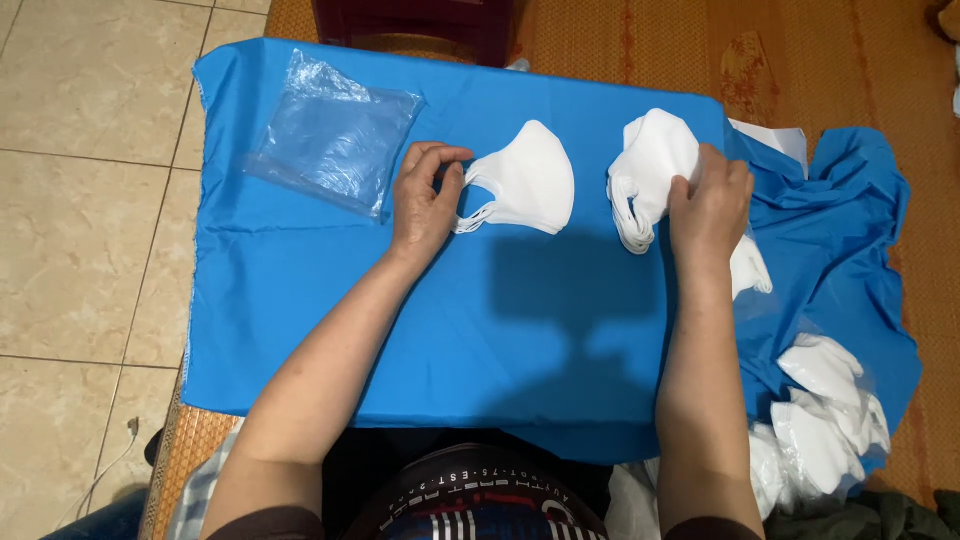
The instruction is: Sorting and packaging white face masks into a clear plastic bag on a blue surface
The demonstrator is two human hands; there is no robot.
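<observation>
Head view: two bare hands work over a blue cloth (pixel 330 330) spread on a low surface. The left hand (pixel 425 200) pinches the ear loops of a single white face mask (pixel 528 180) that lies flat on the cloth near its middle, thumb and fingers closed on the loop end. The right hand (pixel 712 205) is clasped over a stack of white masks (pixel 648 165), fingers curled across its right side; the stack rests on the cloth just right of the single mask, apart from it.

Risks, as judgement:
- The stack looks loosely layered, with loops showing at its lower edge. A one-sided grip could let the lower masks fan out or slide off.
- Loops of the single mask could snag on the fingers and drag it out of line.
- The cloth is rumpled and hangs off at the right; a tug there could shift everything on it.

Surroundings: a clear plastic bag (pixel 335 135) lies flat on the cloth, left of the left hand, near but not touching. More white masks in plastic (pixel 825 420) are heaped at lower right on the bunched cloth. Tiled floor (pixel 80 200) at left, a woven mat (pixel 800 60) at top right. Nothing lies between the hands and the bag.
</observation>
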